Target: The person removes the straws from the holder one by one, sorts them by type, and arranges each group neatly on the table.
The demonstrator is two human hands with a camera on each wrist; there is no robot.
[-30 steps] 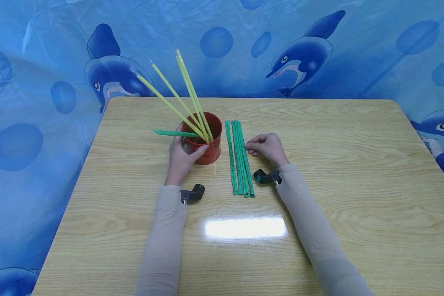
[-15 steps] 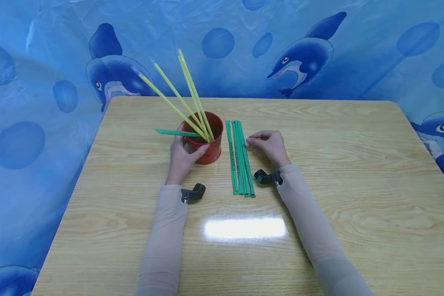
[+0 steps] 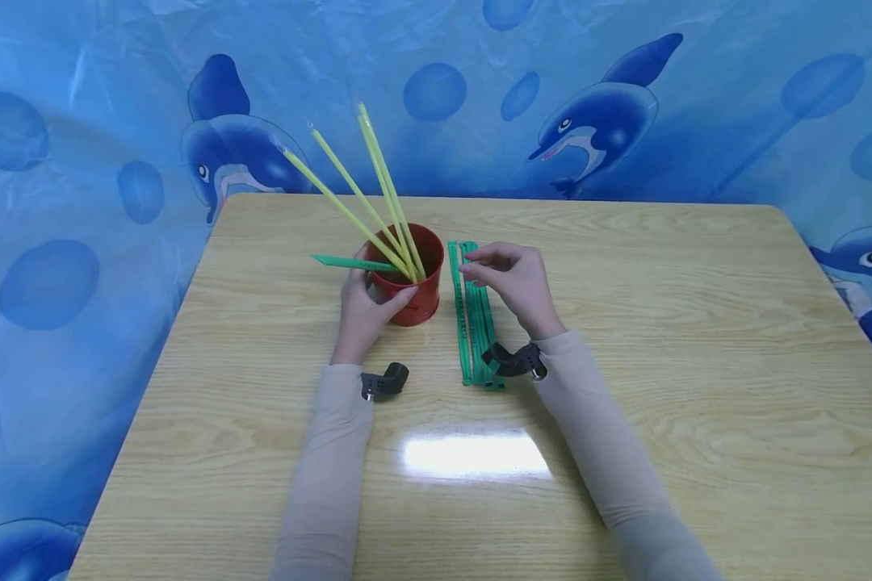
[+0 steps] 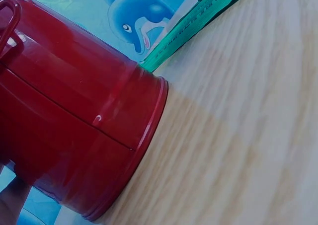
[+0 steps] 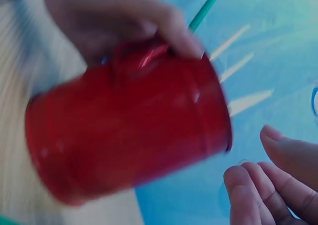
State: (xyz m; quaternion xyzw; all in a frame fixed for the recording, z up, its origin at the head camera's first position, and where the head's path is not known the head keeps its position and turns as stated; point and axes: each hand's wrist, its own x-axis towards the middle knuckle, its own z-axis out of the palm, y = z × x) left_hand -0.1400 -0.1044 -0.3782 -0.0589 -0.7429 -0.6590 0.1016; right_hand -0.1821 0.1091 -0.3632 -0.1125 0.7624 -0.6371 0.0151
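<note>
My left hand (image 3: 359,315) grips a red metal bucket (image 3: 417,307) on its left side, thumb over the near rim. Several slim yellow sticks in clear wrap (image 3: 334,198), which look like straws, lean up and left out of it. One green printed strip (image 3: 341,262) pokes out over the left rim. To the right of the bucket lie several flat green printed strips (image 3: 462,339), side by side. My right hand (image 3: 516,282) hovers above their far end, partly hiding them. In the right wrist view its thumb and fingers (image 5: 288,150) stand apart, holding nothing visible.
Everything stands on a light wood table (image 3: 698,363). Behind it hangs a blue sheet (image 3: 465,161) printed with dolphins. A small black camera sits on each wrist. Light reflects off the table's near middle.
My right hand has lifted off the right side of the green strips and moved left and away from me, over them. My left hand keeps its hold on the bucket.
</note>
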